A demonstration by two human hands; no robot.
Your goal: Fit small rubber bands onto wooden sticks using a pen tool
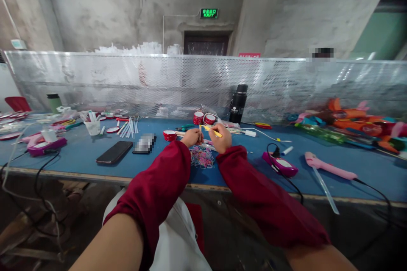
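Over the front of the table, my left hand [193,137] is closed, with a small yellow end showing at its fingertips. My right hand [223,136] pinches a slim yellow strip [217,134] that slants toward the left fingers. Whether the two yellow parts are one piece, I cannot tell. Below and between both hands lies a loose pile of small coloured rubber bands [202,157]. A red tape roll [169,135] sits just left of my left hand, and two more red rolls [203,117] stand behind the hands.
A black bottle [238,105] stands behind my right hand. Rightward lie a purple device [280,164], a pink glue gun [329,168] with a clear stick, and colourful material [352,125]. A phone [114,152] and a white cup [92,127] are leftward; a perforated metal screen [171,80] runs behind.
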